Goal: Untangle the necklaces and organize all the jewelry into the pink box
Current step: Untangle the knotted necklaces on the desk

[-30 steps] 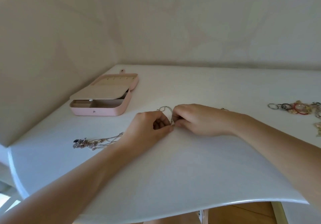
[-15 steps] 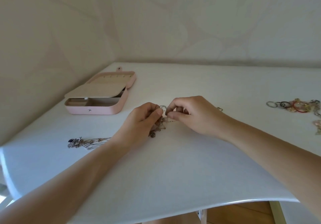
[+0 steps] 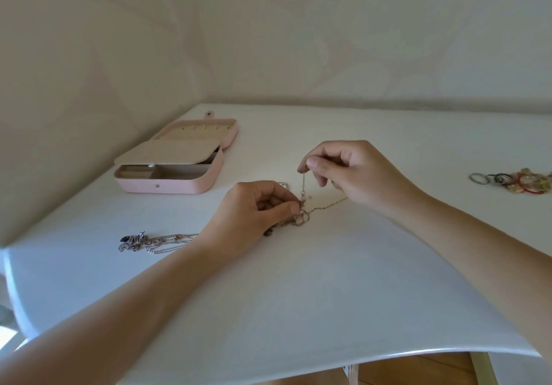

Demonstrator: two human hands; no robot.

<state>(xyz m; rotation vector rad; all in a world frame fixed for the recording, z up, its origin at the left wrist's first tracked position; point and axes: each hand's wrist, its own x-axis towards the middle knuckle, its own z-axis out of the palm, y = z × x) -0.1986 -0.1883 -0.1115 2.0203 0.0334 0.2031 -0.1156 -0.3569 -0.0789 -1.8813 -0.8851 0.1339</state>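
Compared with half a second ago, the hands aren't huddled together anymore. The right hand (image 3: 358, 175) has lifted up and now pinches one thin strand (image 3: 303, 183) between thumb and forefinger, so the strand runs straight up from the knot (image 3: 300, 219). The left hand (image 3: 251, 214) has stayed low on the table (image 3: 298, 310), thumb and fingertips pinching the knot itself. Another bit of chain trails from the knot under the right hand. Honestly the tangle is too fine and blurry to say which chain is which.

All of that sits right of the pink box (image 3: 167, 187) and a bit nearer to the camera, well apart from it. The box is open: its lid lies flat behind it and an inner flap is half raised over the compartments. The pendant ends (image 3: 134, 240) of the necklaces lie in front of the box, with chains running from there under the left wrist.

There's lots of bare tabletop between the box and the hands, and more on the near side down to the table's front edge. The wall (image 3: 74, 86) runs close along the box's left side. Far to the right of the box, by the frame edge, is a pile of rings and bangles (image 3: 519, 180).
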